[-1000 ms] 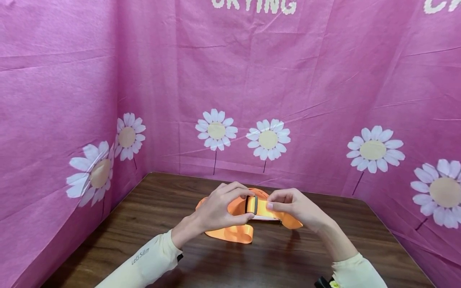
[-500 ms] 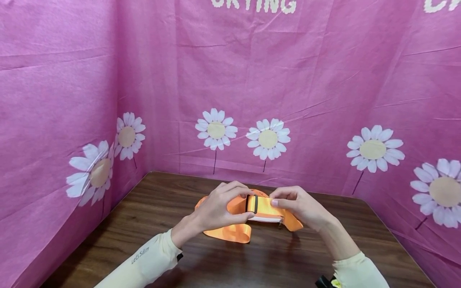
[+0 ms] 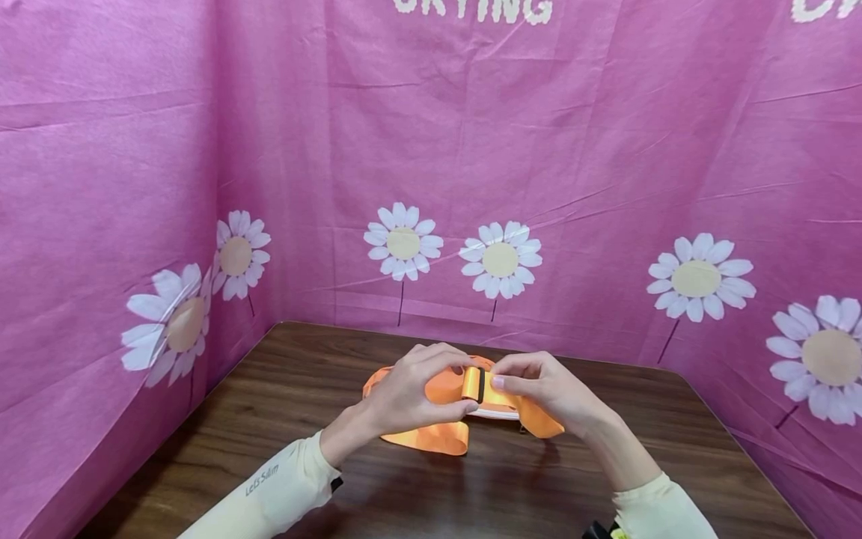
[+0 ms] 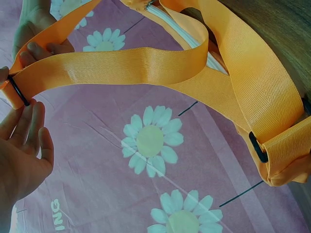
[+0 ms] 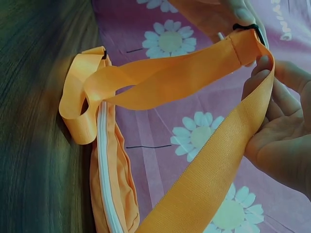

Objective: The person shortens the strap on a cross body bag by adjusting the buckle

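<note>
Strap (image 3: 441, 389) — pinched between both hands' grips, above table (image 3: 283, 374).

Staged booth: pink daisy-print backdrop (image 3: 471, 150), wooden table (image 3: 303, 374).

Dark wood table (image 3: 283, 389); pink daisy-print backdrop (image 3: 471, 150) on three sides; white lettering (image 3: 474, 9) cropped, possibly "CRYING".

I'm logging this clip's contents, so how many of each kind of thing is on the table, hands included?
Orange waist bag with strap: 1
Black slider buckles on the strap, one between the hands, one farther along: 2
Hands, the left hand and the right hand, both pinching the strap: 2
Wooden table: 1
Total: 6
</note>
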A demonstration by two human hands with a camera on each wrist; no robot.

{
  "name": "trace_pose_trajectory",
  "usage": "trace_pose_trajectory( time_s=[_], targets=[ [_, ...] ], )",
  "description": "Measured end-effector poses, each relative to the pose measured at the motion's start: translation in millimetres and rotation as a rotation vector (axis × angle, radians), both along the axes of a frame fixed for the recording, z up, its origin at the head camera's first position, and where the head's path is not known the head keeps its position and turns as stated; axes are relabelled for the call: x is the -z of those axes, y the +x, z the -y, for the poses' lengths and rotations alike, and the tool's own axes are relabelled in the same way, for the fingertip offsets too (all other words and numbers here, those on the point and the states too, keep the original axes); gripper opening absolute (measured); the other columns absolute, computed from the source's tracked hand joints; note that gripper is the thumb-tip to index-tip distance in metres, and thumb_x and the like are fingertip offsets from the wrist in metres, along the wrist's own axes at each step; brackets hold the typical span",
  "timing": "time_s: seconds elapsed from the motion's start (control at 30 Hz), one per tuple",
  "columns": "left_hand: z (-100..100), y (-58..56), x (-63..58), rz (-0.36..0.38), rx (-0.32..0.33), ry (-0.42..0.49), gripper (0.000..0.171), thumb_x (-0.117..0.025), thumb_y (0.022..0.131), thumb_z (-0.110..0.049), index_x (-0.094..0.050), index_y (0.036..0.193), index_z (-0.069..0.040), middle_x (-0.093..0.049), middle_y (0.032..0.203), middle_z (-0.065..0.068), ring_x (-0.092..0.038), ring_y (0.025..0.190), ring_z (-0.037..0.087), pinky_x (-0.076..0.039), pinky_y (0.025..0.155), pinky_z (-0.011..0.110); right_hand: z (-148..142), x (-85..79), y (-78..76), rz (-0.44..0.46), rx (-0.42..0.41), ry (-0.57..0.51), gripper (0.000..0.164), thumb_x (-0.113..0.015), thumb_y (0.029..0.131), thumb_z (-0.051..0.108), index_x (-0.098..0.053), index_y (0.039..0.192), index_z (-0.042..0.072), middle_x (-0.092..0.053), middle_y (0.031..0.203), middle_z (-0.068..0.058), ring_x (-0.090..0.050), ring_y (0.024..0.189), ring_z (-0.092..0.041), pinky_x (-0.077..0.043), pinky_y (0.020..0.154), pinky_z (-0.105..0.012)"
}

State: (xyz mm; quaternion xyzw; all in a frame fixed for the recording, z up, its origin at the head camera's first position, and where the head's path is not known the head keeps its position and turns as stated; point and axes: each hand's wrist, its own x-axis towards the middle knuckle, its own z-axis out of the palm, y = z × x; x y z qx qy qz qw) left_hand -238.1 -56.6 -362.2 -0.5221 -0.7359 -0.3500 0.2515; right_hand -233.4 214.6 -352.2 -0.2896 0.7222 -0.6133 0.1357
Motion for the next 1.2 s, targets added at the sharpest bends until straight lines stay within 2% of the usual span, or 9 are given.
trace_pose_trajectory(
  time_s=[0.23,0.5,0.67,0.87,1.03,1.2],
  targets=[
    [4.6,0.1,-3.6,-0.046,-0.034,0.014,0.046,-0.083,0.087,-0.034,-0.068,0.126,-0.014,-0.067,0.12,-0.008,-0.062,0.106,0.011,-0.044,0.093,0.033,-3.4,-1.5,-1.4,0.048,0.001,0.003,0.02,-0.066,0.1,0.014,-0.071,0.112,-0.002,-0.051,0.069,-0.007,-0.045,0.055,-0.021,-0.041,0.049,-0.029],
    [9.2,-3.1,-7.3,-0.053,-0.014,0.059,0.044,-0.082,0.088,-0.034,-0.068,0.125,-0.013,-0.067,0.113,-0.009,-0.063,0.1,0.013,-0.043,0.089,0.033,-15.4,0.2,-7.2,0.07,0.01,0.017,0.018,-0.067,0.099,0.011,-0.07,0.112,-0.001,-0.051,0.07,-0.009,-0.048,0.062,-0.021,-0.043,0.054,-0.028],
    [8.8,-2.6,-7.2,-0.03,-0.011,0.036,0.043,-0.081,0.089,-0.033,-0.067,0.125,-0.015,-0.066,0.114,-0.01,-0.062,0.102,0.013,-0.043,0.09,0.033,-16.0,1.4,-8.2,0.061,0.0,0.004,0.017,-0.067,0.098,0.01,-0.069,0.111,-0.001,-0.054,0.073,-0.007,-0.049,0.065,-0.02,-0.043,0.055,-0.027],
    [7.2,-1.8,-7.1,0.009,-0.002,0.014,0.043,-0.082,0.088,-0.037,-0.067,0.123,-0.017,-0.064,0.117,-0.013,-0.057,0.106,0.004,-0.042,0.092,0.032,-12.2,2.3,-6.7,0.034,-0.022,-0.006,0.016,-0.067,0.098,0.008,-0.07,0.111,-0.001,-0.056,0.074,-0.004,-0.048,0.064,-0.018,-0.043,0.055,-0.026],
    [4.7,-0.4,-5.4,0.014,-0.001,-0.012,0.045,-0.082,0.088,-0.038,-0.066,0.124,-0.017,-0.064,0.119,-0.012,-0.057,0.109,0.004,-0.042,0.093,0.032,-6.9,0.4,-3.3,0.018,-0.037,-0.01,0.016,-0.067,0.098,0.008,-0.07,0.11,-0.002,-0.054,0.07,-0.007,-0.044,0.059,-0.019,-0.039,0.051,-0.027],
    [2.8,0.2,-2.9,-0.006,0.006,-0.023,0.045,-0.083,0.087,-0.036,-0.065,0.124,-0.015,-0.064,0.115,-0.011,-0.057,0.107,0.001,-0.042,0.09,0.031,-0.6,-1.3,-0.7,-0.008,-0.023,0.023,0.015,-0.069,0.097,0.01,-0.071,0.108,0.0,-0.054,0.068,-0.008,-0.046,0.06,-0.018,-0.04,0.053,-0.027]
  ],
)
